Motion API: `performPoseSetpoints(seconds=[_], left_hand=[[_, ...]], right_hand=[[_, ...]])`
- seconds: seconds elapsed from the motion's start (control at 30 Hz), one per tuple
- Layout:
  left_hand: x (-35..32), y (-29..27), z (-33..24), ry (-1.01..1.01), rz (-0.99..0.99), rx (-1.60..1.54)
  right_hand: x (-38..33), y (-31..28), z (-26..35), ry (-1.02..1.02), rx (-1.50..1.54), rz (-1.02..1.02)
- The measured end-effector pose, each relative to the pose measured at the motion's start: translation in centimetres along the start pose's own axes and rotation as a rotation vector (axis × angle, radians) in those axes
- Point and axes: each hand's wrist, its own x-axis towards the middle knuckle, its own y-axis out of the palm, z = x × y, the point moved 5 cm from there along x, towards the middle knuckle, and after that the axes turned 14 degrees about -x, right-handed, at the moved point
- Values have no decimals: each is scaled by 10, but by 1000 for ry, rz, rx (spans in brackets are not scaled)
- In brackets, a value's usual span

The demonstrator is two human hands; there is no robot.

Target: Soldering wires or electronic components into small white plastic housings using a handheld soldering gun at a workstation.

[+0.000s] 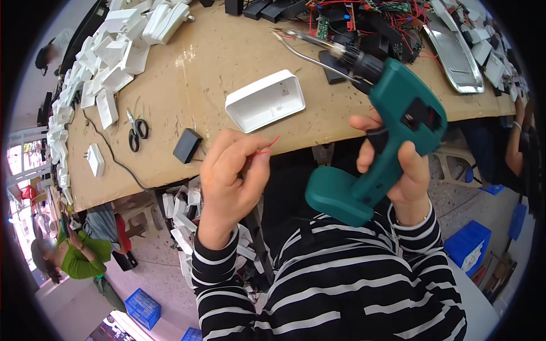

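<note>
My right hand [410, 176] grips a dark green pistol-shaped soldering gun [410, 94] by its handle, fingers around the trigger side. Its metal tip and a thin curved tube reach toward the far left, above the table. Thin red wires [274, 141] are pinched between the thumb and fingers of my left hand [227, 176], with short ends sticking out. Just beyond that hand, a white plastic casing [259, 86] lies with its hollow side showing. A small black block [187, 145] sits left of my left hand. Black-handled scissors [136, 133] rest farther left.
White plastic casings [116, 54] are heaped along the table's left side, near a white plug adapter [95, 160] and a black cable [114, 156]. Circuit boards with red wires [375, 23] and a metal tray [458, 62] lie at the far right. Other people sit nearby.
</note>
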Motion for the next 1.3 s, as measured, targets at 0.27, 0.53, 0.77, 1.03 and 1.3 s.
performPoseSetpoints(seconds=[0.27, 0.53, 0.77, 1.03, 1.3], left_hand=[[6, 17, 12, 69, -76, 11], [15, 12, 9, 265, 6, 304], [18, 8, 14, 392, 138, 377], [15, 21, 6, 444, 123, 292], [25, 19, 12, 344, -152, 404]], right_hand=[[20, 11, -16, 60, 111, 112], [37, 27, -16, 124, 120, 65], [41, 38, -21, 151, 174, 19], [48, 30, -15, 135, 127, 23], [7, -3, 15, 68, -147, 67]])
